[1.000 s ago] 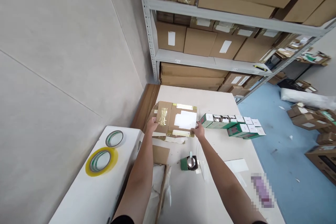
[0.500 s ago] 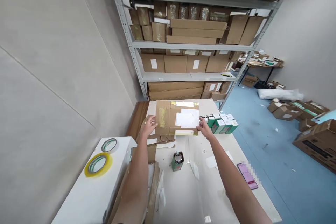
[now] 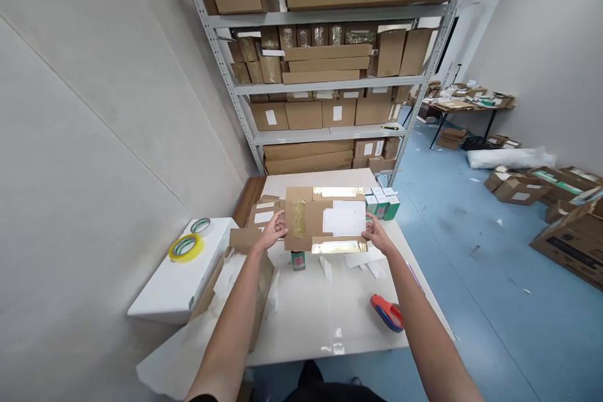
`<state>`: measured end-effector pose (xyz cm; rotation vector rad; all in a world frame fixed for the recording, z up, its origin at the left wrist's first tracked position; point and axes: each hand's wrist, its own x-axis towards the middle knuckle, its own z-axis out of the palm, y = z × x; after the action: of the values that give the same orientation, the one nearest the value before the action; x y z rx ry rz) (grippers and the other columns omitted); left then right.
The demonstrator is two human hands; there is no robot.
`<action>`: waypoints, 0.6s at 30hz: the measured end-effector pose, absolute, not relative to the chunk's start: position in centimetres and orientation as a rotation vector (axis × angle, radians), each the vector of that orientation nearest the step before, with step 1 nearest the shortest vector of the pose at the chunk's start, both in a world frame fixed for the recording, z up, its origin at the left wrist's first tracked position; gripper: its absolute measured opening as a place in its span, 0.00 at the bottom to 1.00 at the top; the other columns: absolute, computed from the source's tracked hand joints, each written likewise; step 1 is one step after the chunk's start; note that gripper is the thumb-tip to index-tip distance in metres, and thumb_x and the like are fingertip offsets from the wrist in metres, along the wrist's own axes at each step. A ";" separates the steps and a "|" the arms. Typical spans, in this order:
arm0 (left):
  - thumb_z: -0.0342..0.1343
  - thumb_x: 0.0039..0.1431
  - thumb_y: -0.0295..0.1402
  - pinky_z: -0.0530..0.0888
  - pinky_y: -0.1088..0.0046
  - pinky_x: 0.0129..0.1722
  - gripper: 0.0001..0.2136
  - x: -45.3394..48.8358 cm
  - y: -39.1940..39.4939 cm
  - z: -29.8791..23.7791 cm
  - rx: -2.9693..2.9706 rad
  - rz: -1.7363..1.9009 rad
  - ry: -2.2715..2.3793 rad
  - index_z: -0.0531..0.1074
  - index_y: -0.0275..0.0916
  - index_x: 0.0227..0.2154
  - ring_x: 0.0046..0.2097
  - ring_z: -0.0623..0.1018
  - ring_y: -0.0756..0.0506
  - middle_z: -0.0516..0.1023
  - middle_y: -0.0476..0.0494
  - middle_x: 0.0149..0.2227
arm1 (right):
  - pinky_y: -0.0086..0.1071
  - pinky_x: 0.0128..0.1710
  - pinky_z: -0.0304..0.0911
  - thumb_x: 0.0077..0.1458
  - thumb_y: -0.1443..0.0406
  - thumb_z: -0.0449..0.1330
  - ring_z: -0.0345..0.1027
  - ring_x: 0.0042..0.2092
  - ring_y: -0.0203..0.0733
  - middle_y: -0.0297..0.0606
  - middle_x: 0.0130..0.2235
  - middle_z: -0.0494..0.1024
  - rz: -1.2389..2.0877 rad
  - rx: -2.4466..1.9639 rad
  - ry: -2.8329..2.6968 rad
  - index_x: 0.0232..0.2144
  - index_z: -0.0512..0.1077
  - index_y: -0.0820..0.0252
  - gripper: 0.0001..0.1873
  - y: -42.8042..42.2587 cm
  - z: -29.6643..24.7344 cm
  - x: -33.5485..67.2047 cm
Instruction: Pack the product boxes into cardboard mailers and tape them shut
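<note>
I hold a flat brown cardboard box (image 3: 311, 218) with a white label and shiny tape strips up above the white table (image 3: 315, 308). My left hand (image 3: 274, 231) is closed on its left edge. My right hand (image 3: 375, 234) grips its right edge. Under the box, a small green box (image 3: 298, 260) stands on the table. A group of green and white boxes (image 3: 382, 203) sits at the far right of the table, just beyond my right hand.
A red and blue tape dispenser (image 3: 387, 312) lies near the table's right front edge. Tape rolls (image 3: 185, 247) rest on a white unit at left, beside an open carton (image 3: 235, 273). Metal shelving (image 3: 325, 85) full of cartons stands behind. Boxes litter the blue floor at right.
The cardboard box has been lifted off the table and drawn toward me, both hands still on its edges. The view has tilted up and back, showing more shelving and table.
</note>
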<state>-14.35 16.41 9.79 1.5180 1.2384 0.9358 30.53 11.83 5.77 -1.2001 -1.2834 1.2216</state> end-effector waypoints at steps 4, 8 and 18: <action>0.64 0.54 0.40 0.76 0.71 0.38 0.38 -11.8 11.1 7.3 1.502 0.975 1.308 0.58 0.46 0.68 0.35 0.72 0.52 0.68 0.46 0.45 | 0.32 0.35 0.65 0.47 0.60 0.64 0.60 0.30 0.33 0.26 0.35 0.63 1.212 -1.207 -1.304 0.63 0.58 0.49 0.41 7.2 3.6 32.2; 0.62 0.56 0.39 0.75 0.70 0.42 0.37 -11.2 6.2 5.1 1.515 1.000 1.384 0.57 0.46 0.68 0.35 0.72 0.52 0.69 0.47 0.44 | 0.35 0.42 0.67 0.47 0.60 0.65 0.65 0.34 0.36 0.27 0.37 0.65 1.239 -1.212 -1.343 0.62 0.60 0.49 0.39 3.7 2.3 32.7; 0.61 0.56 0.38 0.76 0.69 0.45 0.35 -10.3 -2.3 1.0 1.418 1.072 1.543 0.59 0.44 0.66 0.36 0.75 0.50 0.71 0.49 0.40 | 0.35 0.38 0.68 0.47 0.59 0.62 0.66 0.33 0.37 0.31 0.39 0.65 1.253 -1.322 -1.388 0.62 0.60 0.50 0.39 0.9 0.7 31.7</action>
<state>-10.31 -2.31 1.03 1.4179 1.5434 1.0722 31.73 0.92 0.74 -1.3217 -1.3875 1.2534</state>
